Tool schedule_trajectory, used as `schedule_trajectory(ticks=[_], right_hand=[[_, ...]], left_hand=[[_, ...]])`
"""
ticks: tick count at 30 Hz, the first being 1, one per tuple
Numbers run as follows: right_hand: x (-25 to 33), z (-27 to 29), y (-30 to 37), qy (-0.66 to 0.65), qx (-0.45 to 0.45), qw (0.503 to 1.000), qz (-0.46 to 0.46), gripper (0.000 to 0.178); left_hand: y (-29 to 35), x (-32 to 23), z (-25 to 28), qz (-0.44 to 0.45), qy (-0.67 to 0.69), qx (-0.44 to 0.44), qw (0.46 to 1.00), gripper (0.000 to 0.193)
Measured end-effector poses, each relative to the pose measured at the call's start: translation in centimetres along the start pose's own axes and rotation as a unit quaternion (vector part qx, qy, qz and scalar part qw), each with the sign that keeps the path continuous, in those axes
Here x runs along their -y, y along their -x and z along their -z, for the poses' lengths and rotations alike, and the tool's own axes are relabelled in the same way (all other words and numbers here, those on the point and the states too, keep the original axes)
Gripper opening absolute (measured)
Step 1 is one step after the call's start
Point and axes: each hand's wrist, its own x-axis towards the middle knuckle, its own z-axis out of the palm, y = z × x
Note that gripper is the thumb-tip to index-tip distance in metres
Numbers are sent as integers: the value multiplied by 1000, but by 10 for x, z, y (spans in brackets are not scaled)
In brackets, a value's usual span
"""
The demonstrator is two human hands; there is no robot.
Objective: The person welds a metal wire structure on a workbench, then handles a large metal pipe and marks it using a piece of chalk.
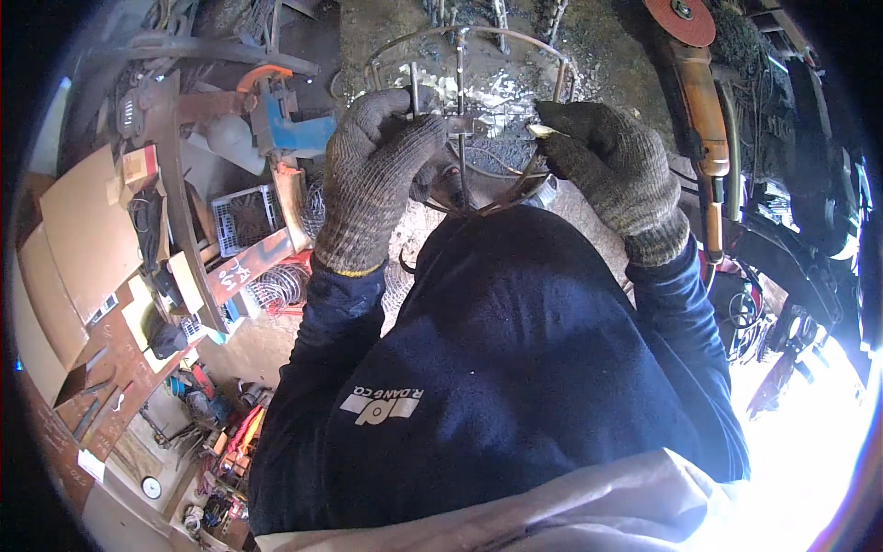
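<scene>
Left hand (pixel 375 170): grey knit glove, fingers bent in, closed on left side of metal frame; one rod sticks up beside the forefinger.
Right hand (pixel 614 166): matching glove, fingers curled toward thumb at frame's right side; small pale sliver (pixel 543 132) shows at the tips, cannot tell if pinched or part of the glove.
Metal frame (pixel 461 72): curved bands joined by thin rods, in front of the person's body, between both hands; lower band close to the dark top.
Surface beyond frame (pixel 616 55): dark, stained, pale flaky patches.
Grinder (pixel 697 110): orange body, reddish disc (pixel 682 20) at upper end, right of right hand.
Blue tool (pixel 292 127): left of left hand, orange part above it.
Crate (pixel 246 221): pale, open mesh, left of left forearm.
Wire coil (pixel 279 287): below crate.
Cardboard box (pixel 87 244): far left, flaps open.
Clothing: dark top (pixel 515 322), long sleeves.
</scene>
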Motion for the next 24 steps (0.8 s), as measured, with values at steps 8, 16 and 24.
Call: schedule_trajectory(ticks=[8,16,24], right_hand=[[10,-2,2,-29,9,999,-29,28],[37,-14,-11,36,60,996,50,27],[58,-26,-29,148,109,980,80,32]], left_hand=[[0,0,1,-4,-13,9,1000,31],[1,-4,-3,-18,17,-5,1000,31],[-2,3,0,-25,-51,-14,998,31]])
